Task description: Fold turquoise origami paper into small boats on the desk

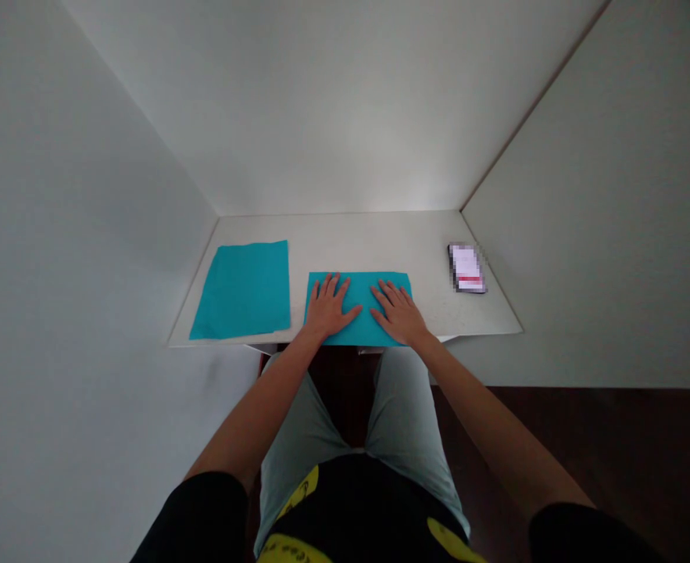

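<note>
A turquoise cloth lies flat at the front edge of the white table, its long side running left to right. On its left part rests my left hand, palm down with the fingers spread. My right hand presses flat on the right part, fingers also apart. Between the two thumbs a strip of the cloth shows. Left of my left hand lies a second turquoise cloth, larger and spread out, touched by neither hand.
The white tabletop sits in a niche with walls at the back, left and right. A phone with a lit, pixelated screen lies near the right wall. Below the front edge are my legs and a dark floor.
</note>
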Available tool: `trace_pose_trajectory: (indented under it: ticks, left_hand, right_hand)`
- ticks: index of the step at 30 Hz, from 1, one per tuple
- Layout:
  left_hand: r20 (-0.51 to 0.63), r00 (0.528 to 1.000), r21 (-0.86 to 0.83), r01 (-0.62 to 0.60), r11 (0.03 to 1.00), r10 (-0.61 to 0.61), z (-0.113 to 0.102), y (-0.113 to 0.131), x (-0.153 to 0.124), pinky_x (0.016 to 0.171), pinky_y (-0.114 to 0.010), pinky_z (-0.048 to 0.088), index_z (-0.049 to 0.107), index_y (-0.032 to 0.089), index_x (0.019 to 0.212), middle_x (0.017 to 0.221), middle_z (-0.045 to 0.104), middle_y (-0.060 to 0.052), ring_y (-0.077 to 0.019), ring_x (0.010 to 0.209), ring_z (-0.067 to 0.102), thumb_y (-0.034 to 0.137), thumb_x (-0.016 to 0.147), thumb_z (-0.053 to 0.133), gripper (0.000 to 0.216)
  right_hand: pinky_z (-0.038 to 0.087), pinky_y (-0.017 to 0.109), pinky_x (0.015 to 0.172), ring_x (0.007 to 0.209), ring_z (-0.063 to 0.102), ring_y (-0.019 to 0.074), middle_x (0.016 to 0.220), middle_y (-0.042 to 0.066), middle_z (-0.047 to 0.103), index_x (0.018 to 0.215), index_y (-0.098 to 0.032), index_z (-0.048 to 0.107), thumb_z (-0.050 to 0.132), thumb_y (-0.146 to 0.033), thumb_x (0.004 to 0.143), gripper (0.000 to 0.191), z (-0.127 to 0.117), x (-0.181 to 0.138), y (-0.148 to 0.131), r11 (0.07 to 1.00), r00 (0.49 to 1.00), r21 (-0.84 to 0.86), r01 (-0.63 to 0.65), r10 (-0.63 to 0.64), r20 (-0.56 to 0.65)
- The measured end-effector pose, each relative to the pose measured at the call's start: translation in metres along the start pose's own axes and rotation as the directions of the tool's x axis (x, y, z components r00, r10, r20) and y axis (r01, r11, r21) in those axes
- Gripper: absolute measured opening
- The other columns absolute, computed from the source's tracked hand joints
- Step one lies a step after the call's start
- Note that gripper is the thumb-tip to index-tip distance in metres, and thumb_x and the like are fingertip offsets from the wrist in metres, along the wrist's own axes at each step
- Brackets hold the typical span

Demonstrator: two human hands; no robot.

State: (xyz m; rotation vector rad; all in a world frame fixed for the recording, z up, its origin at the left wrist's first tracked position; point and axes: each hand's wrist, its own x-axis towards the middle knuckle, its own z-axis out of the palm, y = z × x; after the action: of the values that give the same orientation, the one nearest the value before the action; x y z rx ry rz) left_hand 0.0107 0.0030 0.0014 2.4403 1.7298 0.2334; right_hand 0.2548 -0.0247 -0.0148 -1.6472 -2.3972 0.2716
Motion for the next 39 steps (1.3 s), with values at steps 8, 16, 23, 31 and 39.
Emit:
trace_pose_trajectory:
  ticks: [8,16,23,31,39]
  left_hand:
    - [-0.034,0.994,0.024,0.106,0.994,-0.105,-0.005,-0.006,0.005,0.138,-0.058,0.011,0.034,0.013,0.171,0.181,0.022,-0.015,-0.0379,0.169,0.011,0.059,0.105,0.045,0.081]
    - [0.031,0.989,-0.014,-0.147,0.989,0.147,0.007,0.03,0.015,0.139,-0.049,0.015,0.038,0.019,0.17,0.179,0.029,-0.006,-0.0259,0.168,0.022,0.042,0.11,0.032,0.065]
    - [-0.015,1.0,-0.008,-0.008,1.0,0.008,0.0,-0.024,0.011,0.139,-0.047,0.016,0.031,0.015,0.172,0.181,0.022,-0.011,-0.0286,0.169,0.018,0.057,0.107,0.041,0.078]
    - [-0.024,0.994,0.02,0.103,0.994,-0.103,-0.004,-0.001,0.02,0.139,-0.05,0.012,0.029,-0.005,0.167,0.178,0.023,-0.024,-0.0318,0.169,0.016,0.039,0.109,0.03,0.073]
    - [0.027,0.996,-0.033,-0.089,0.996,0.09,0.019,0.052,0.003,0.139,-0.051,0.011,0.025,0.011,0.174,0.182,0.019,-0.012,-0.0296,0.17,0.011,0.034,0.107,0.037,0.072]
  right_hand:
    - [0.011,0.065,0.136,0.166,0.023,0.0393,0.177,0.023,0.026,0.169,-0.001,0.032,0.028,-0.048,0.11,0.075,-0.006,0.025,0.019,0.983,0.981,-0.01,-0.183,0.182,-0.063]
    - [0.018,0.058,0.137,0.167,0.024,0.0285,0.178,0.013,0.029,0.173,-0.015,0.029,0.023,-0.044,0.112,0.068,0.01,0.04,-0.02,0.993,1.0,0.117,-0.012,0.014,-0.014]
    - [0.016,0.055,0.138,0.167,0.023,0.0337,0.179,0.019,0.022,0.171,-0.005,0.029,0.027,-0.065,0.111,0.085,-0.005,0.026,0.034,0.998,0.999,0.035,-0.05,0.049,0.003]
    - [0.003,0.052,0.138,0.167,0.02,0.0339,0.176,0.025,0.027,0.168,0.005,0.029,0.005,-0.069,0.11,0.097,-0.011,0.036,0.034,0.989,0.981,0.109,-0.1,0.116,-0.156]
    - [0.023,0.044,0.138,0.168,0.017,0.0204,0.182,0.008,0.017,0.177,-0.016,0.003,0.005,-0.062,0.112,0.08,0.019,0.04,-0.056,0.918,0.996,0.395,0.021,0.016,-0.092]
